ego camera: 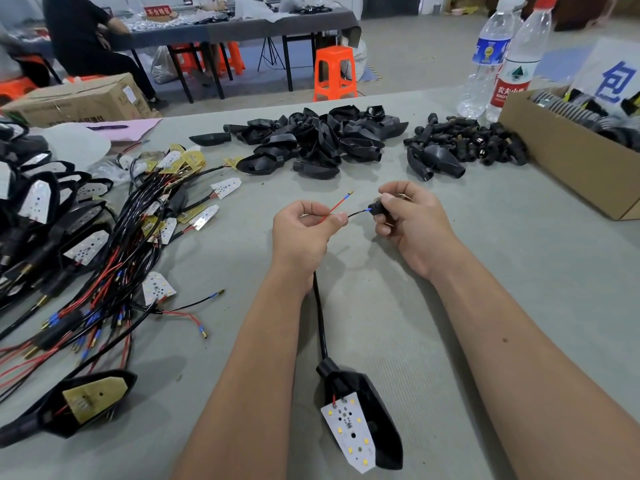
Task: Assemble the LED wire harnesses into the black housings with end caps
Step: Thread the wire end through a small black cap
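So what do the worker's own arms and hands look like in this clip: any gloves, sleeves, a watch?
Both hands are bare: no gloves on the left hand or the right hand. Both forearms are uncovered right down to the frame edge, with no sleeves in view. No watch, ring, wristband or finger cots show. A small dark spot marks the right forearm.

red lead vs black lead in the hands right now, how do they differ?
The red lead sticks up free past the left hand, its gold tip bare in the air; the black lead runs level into the end cap held by the right hand. The black lead shows a blue sleeve at the cap. Both are pinched by the left hand.
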Demonstrator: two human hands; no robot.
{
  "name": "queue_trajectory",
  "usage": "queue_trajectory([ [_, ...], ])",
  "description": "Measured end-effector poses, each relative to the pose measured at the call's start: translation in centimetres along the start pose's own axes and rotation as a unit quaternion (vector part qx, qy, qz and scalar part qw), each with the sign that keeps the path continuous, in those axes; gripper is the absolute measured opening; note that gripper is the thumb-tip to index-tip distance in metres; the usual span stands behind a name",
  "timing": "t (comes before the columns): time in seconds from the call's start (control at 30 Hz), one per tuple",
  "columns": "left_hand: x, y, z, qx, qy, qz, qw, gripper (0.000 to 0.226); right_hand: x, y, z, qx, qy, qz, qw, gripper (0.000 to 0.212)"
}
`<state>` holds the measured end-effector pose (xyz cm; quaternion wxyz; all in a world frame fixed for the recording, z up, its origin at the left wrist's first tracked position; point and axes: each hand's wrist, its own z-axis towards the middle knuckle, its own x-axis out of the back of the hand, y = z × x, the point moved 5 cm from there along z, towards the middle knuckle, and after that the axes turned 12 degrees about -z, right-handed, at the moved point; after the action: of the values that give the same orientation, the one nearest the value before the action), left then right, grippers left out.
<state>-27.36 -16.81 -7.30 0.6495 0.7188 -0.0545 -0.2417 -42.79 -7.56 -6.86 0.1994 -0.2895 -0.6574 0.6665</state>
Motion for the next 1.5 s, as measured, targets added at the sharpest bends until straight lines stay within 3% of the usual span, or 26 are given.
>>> queue_trajectory([
  [0.17,-1.0,-0.2,-0.4,-0.025,-0.002,0.023,0.999,0.022,-0.7,-0.2,-0.6,0.074,0.004,-0.107,0.991,0.019],
  [0.3,-1.3,-0.2,-0.4,-0.008,-0.035,-0.024,0.999,0.020,-0.3,-0.5,-0.7,0.086,0.031,-0.101,0.991,0.028],
  [0.37,-1.1,-0.1,-0.5,-0.012,-0.014,-0.054,0.998,0.023,-0.4,-0.5,-0.8,0.080,0.021,-0.091,0.992,0.032],
  [0.5,-0.9,-0.2,-0.6,-0.002,0.044,-0.128,0.991,0.033,-1.1,-0.3,-1.0,0.075,-0.021,-0.066,0.995,0.019],
  [0.63,-1.4,-0.1,-0.6,0.020,0.043,-0.161,0.986,0.036,-1.1,-0.3,-0.9,0.061,-0.016,-0.040,0.997,0.011],
  [0.8,-1.6,-0.1,-0.5,0.033,0.014,-0.064,0.997,0.033,-1.1,-0.4,-0.7,0.053,-0.015,0.045,0.998,0.006],
  [0.93,-1.8,0.1,-0.8,0.078,-0.043,-0.060,0.994,0.035,-0.7,-0.6,-0.7,0.068,0.000,0.077,0.995,0.006],
  [1.07,-1.7,0.2,-1.2,0.061,-0.035,-0.049,0.996,0.032,-0.3,-0.7,-0.5,0.059,0.016,0.088,0.994,0.008],
  [1.23,-2.0,0.3,-1.2,0.029,-0.013,-0.065,0.997,0.031,-0.6,-0.2,-0.4,0.041,0.021,-0.009,0.999,0.011],
  [1.33,-2.2,0.2,-1.2,0.017,-0.007,-0.032,0.999,0.026,-1.4,-0.2,-0.5,0.043,-0.021,-0.084,0.995,0.013],
  [1.5,-2.3,0.2,-0.5,0.042,0.005,-0.061,0.997,0.015,-2.1,-0.5,-1.0,0.016,-0.084,-0.035,0.996,0.019],
])
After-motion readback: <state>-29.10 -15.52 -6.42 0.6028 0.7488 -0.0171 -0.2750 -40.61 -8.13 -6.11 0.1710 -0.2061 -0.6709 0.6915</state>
